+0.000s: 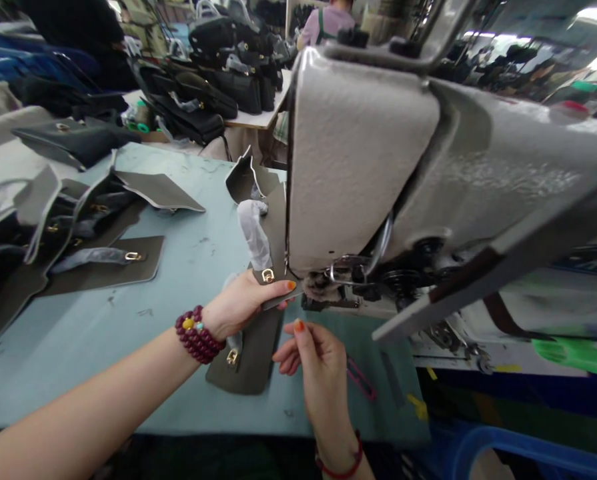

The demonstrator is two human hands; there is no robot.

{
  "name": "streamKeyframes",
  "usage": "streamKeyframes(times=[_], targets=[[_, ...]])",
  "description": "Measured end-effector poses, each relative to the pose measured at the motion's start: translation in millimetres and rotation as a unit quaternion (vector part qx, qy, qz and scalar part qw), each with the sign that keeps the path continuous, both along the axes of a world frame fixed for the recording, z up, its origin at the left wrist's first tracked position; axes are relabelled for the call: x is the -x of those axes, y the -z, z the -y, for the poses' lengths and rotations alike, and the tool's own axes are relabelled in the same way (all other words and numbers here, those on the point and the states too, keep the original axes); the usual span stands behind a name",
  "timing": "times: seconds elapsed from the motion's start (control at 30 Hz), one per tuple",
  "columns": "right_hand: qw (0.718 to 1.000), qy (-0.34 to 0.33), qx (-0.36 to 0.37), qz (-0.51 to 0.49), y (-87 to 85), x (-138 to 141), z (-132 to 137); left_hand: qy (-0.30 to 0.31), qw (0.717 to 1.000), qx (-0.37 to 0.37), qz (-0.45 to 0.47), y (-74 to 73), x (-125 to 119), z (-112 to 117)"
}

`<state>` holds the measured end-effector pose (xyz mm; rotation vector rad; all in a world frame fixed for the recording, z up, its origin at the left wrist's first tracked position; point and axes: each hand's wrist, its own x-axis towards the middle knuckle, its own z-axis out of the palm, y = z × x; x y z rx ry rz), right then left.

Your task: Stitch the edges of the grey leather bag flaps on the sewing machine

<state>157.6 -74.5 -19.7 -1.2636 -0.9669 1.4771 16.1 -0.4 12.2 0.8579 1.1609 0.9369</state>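
Note:
My left hand (243, 303) is closed on a grey leather bag panel (251, 357) with gold buckles, pinching its edge by the needle area of the sewing machine (368, 167). A strap wrapped in white tissue (255, 237) rises from the panel. My right hand (315, 363) is just below the presser foot, thumb raised and fingers curled in a pinch; what it holds, if anything, is too small to see.
Several grey leather panels with gold hardware (103, 263) lie piled at left on the light blue table (128, 333). Black finished bags (228, 73) crowd a far table. A person in a purple shirt (325, 23) stands beyond. A green object (573, 353) lies at right.

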Motion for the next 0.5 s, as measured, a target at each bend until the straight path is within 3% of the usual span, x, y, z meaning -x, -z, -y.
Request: streamKeyframes(times=[0.1, 0.27, 0.5], targets=[[1.0, -0.006, -0.004, 0.009, -0.6, -3, 2, -0.027, 0.999, -0.004, 0.018, 7.5, -5, 6], [1.0, 0.002, 0.0, -0.007, -0.1, -7, 4, -0.121, 0.991, -0.03, 0.039, 19.7, -20, 22], [1.0, 0.009, -0.016, -0.017, 2.4, -14, 6, -0.274, 0.961, -0.005, 0.016, 16.9, -62, 48]])
